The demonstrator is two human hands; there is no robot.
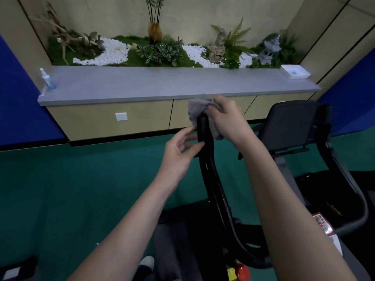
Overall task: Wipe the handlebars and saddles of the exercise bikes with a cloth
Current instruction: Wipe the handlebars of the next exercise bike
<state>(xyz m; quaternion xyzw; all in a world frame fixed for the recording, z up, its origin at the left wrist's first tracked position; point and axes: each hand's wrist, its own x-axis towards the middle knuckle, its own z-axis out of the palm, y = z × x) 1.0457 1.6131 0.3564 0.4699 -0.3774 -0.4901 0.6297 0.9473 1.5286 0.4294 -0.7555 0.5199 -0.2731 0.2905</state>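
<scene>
A black curved handlebar (211, 179) of an exercise bike rises in the middle of the view, its tip near the counter's front. My right hand (225, 120) grips a grey cloth (197, 108) bunched over and around the handlebar's tip. My left hand (180, 151) is beside the bar just below the tip, fingers apart and curled, with fingertips touching the bar's left side. The bike's dark console (288, 126) stands to the right, and the second handlebar (345, 179) curves down at the far right. No saddle is in view.
A grey counter (162, 84) on wooden cabinets runs across the back, with a spray bottle (47, 80) at its left end and a white dish (295, 71) at its right. Plants and white pebbles lie behind. Green floor (71, 189) spreads left; a red knob (241, 270) sits low.
</scene>
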